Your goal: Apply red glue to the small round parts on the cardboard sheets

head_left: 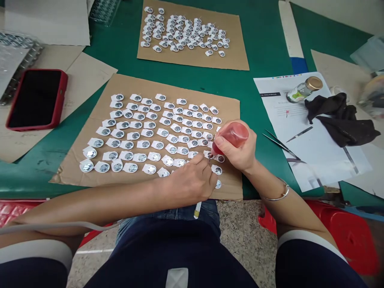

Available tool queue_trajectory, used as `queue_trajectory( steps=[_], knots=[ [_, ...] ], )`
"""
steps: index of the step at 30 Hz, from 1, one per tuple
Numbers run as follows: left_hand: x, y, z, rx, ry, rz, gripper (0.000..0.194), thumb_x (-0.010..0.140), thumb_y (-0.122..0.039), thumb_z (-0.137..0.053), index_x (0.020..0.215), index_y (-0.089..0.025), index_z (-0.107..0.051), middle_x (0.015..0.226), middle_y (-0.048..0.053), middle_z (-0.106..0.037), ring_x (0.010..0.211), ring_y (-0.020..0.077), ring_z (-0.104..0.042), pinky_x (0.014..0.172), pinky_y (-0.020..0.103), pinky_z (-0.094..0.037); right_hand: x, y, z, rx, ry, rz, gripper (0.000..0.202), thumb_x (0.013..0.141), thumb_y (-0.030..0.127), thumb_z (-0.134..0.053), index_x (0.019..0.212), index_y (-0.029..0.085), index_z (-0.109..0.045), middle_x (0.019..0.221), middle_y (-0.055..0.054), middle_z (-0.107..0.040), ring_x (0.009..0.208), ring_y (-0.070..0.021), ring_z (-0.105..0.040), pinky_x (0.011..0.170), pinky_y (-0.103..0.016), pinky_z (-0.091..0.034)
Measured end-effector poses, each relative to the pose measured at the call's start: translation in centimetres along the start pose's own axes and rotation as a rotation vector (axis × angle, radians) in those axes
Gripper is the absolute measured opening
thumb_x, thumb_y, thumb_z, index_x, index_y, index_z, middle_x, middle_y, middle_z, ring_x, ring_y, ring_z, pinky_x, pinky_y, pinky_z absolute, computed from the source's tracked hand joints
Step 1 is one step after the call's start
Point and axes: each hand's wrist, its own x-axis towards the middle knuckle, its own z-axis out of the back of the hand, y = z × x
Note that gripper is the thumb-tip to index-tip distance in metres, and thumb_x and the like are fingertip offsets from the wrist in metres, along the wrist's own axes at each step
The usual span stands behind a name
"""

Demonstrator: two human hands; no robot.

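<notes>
My right hand [244, 154] is wrapped around a soft red squeeze bottle [235, 135], tipped with its nozzle end down over the cardboard sheet [99, 176]. Close beside it, my left hand [193, 180] pinches a slim tool [197, 210] whose pale end pokes out below the hand. The tool's thin tip is near the bottle's nozzle, and my fingers partly hide both. Rows of small round silvery parts with white tabs [154, 156] lie on the cardboard, some covered by my hands.
A second cardboard sheet [192, 60] with similar parts lies farther back. On the left is a red-cased phone [37, 100]. To the right, tweezers [280, 145], a printed sheet [276, 106], a small glass jar [301, 91] and black cloth [345, 120] lie on the green table [267, 48].
</notes>
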Motion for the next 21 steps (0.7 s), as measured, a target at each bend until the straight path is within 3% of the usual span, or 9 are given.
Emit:
queue_trajectory(
  steps=[21],
  knots=[
    [0.16, 0.3, 0.28, -0.034, 0.009, 0.003, 0.021, 0.083, -0.001, -0.041, 0.068, -0.012, -0.051, 0.061, 0.007, -0.059, 0.064, 0.0179, -0.056, 0.072, 0.038, -0.049, 0.31, -0.35, -0.16, -0.03, -0.062, 0.061, 0.022, 0.071, 0.039, -0.067, 0.076, 0.021, -0.056, 0.072, 0.0, -0.06, 0.064, -0.0131, -0.055, 0.06, -0.032, -0.047]
  ],
)
